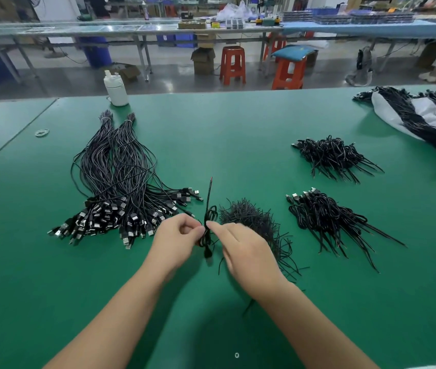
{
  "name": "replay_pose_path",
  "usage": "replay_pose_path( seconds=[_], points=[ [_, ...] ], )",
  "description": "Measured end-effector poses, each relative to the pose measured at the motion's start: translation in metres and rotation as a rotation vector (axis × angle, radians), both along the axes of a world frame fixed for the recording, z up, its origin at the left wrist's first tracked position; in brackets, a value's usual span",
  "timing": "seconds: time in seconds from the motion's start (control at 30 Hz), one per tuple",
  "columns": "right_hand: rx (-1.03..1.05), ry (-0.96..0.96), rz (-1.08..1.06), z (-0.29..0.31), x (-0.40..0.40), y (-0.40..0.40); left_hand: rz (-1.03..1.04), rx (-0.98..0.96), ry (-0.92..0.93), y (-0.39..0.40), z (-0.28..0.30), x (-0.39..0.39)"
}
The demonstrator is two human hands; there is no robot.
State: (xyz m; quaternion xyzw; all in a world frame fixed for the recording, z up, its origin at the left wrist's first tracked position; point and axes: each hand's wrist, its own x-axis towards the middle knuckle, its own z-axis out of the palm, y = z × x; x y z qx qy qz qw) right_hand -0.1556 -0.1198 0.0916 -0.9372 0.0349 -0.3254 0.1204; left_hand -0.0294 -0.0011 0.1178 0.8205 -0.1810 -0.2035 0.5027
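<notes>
A coiled black USB cable (208,217) stands between my two hands just above the green table (227,139), its red-tipped end pointing up. My left hand (177,237) pinches the coil from the left with thumb and forefinger. From the right, my right hand (246,251) pinches the same spot, where a thin black tie seems to wrap the coil. Behind my right hand lies a heap of black twist ties (249,218), partly hidden by it.
A large bundle of loose USB cables (121,187) lies to the left. Two piles of coiled, tied cables (331,155) (328,217) lie to the right. More cables on a white bag (408,113) sit far right. A white bottle (115,89) stands at the back edge.
</notes>
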Motion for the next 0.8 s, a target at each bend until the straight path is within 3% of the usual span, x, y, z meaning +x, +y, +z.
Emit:
replay_pose_path(
  seconds=[0.07,0.2,0.33,0.47,0.67,0.8],
  points=[
    [0.056,0.076,0.023,-0.001,0.000,-0.003,-0.050,-0.078,0.168,0.001,0.003,-0.006],
    [0.110,0.027,0.045,-0.002,-0.001,-0.007,-0.177,-0.141,0.419,0.006,0.010,-0.005],
    [0.170,0.035,0.050,-0.003,-0.008,-0.006,-0.344,-0.115,0.425,0.015,0.011,0.001],
    [0.411,0.025,-0.017,-0.004,-0.007,0.001,-0.319,-0.155,0.172,0.013,0.004,-0.004],
    [1.019,0.221,0.008,0.008,-0.002,0.004,-0.286,-0.090,-0.466,0.010,0.002,-0.015],
    [1.205,0.231,0.003,0.007,0.001,0.001,-0.415,-0.024,-0.859,0.011,0.002,-0.015]
  ],
)
